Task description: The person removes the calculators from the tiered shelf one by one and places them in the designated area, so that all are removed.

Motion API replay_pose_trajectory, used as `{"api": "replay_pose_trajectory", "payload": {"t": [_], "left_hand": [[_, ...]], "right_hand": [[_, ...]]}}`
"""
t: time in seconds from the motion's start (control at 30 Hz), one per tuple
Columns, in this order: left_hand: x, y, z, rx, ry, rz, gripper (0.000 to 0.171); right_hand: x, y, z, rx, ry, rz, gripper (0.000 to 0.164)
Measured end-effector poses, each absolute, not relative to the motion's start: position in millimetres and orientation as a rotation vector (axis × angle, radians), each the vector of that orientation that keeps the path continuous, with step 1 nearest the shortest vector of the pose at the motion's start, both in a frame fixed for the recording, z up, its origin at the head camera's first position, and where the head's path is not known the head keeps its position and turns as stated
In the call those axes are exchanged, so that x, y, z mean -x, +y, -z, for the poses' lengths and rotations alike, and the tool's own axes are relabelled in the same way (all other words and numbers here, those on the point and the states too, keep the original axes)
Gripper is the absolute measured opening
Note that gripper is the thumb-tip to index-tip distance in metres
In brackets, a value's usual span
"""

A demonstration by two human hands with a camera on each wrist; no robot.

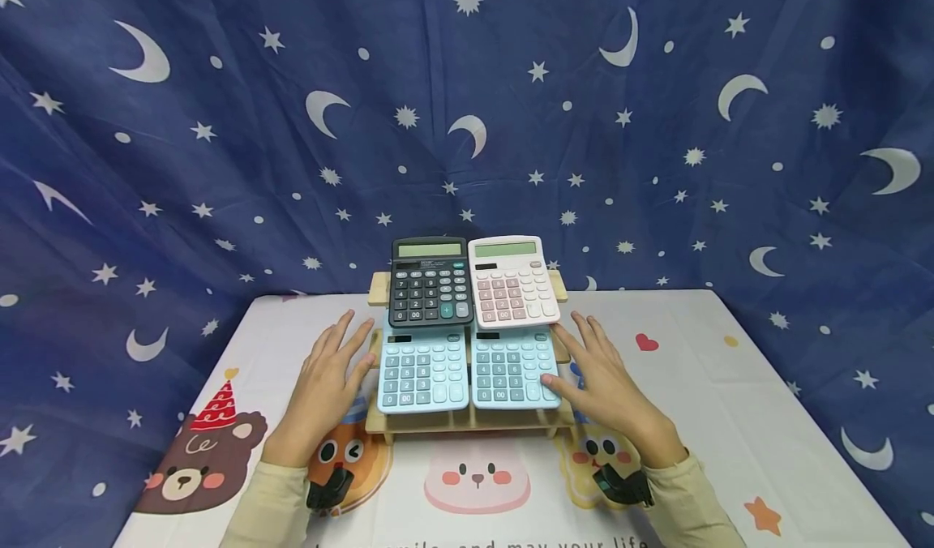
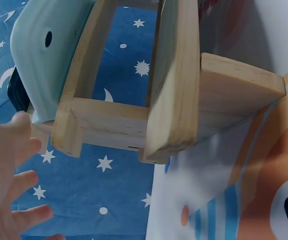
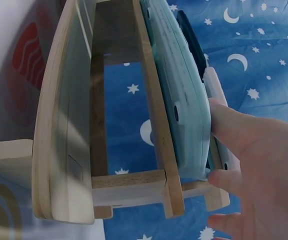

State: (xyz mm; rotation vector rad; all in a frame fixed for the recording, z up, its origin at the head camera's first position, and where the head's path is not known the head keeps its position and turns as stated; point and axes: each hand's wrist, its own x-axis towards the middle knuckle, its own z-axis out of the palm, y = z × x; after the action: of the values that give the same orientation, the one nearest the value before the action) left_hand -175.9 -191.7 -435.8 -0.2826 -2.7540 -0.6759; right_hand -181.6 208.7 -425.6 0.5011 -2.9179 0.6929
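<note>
Two light blue calculators, a left one (image 1: 423, 370) and a right one (image 1: 515, 370), lean side by side on the lower level of a wooden stand (image 1: 467, 424). Behind and above them stand a black calculator (image 1: 432, 284) on the left and a white calculator with pink keys (image 1: 513, 280) on the right. My left hand (image 1: 321, 386) is beside the stand's left side, fingers spread, thumb near the left blue calculator's edge. My right hand (image 1: 609, 382) has its thumb at the right blue calculator's right edge. Its extended index fingertip is near the white calculator's lower corner.
A white tablecloth (image 1: 730, 418) with cartoon prints, including a bear (image 1: 190, 471), covers the table. Behind it hangs a blue star-and-moon curtain (image 1: 511, 199). Dark wrist devices show below the left hand (image 1: 330, 490) and the right hand (image 1: 622, 485).
</note>
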Motion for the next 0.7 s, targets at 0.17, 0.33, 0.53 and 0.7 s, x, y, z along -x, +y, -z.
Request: {"api": "replay_pose_trajectory", "payload": {"t": [0.17,0.33,0.53,0.7], "left_hand": [[180,-191,440,0.32,-2.743,0.84,0.048],[182,-189,444,0.348,-2.72,1.026,0.045],[185,-188,448,0.335,-2.716,1.093,0.041],[188,-187,451,0.324,-2.725,1.121,0.039]], "right_hand": [[182,208,425,-0.502,-2.92,-0.725,0.084],[182,208,426,-0.527,-2.906,-0.74,0.083],[183,209,426,-0.59,-2.873,-0.776,0.08],[182,209,425,-0.61,-2.876,-0.816,0.075]]}}
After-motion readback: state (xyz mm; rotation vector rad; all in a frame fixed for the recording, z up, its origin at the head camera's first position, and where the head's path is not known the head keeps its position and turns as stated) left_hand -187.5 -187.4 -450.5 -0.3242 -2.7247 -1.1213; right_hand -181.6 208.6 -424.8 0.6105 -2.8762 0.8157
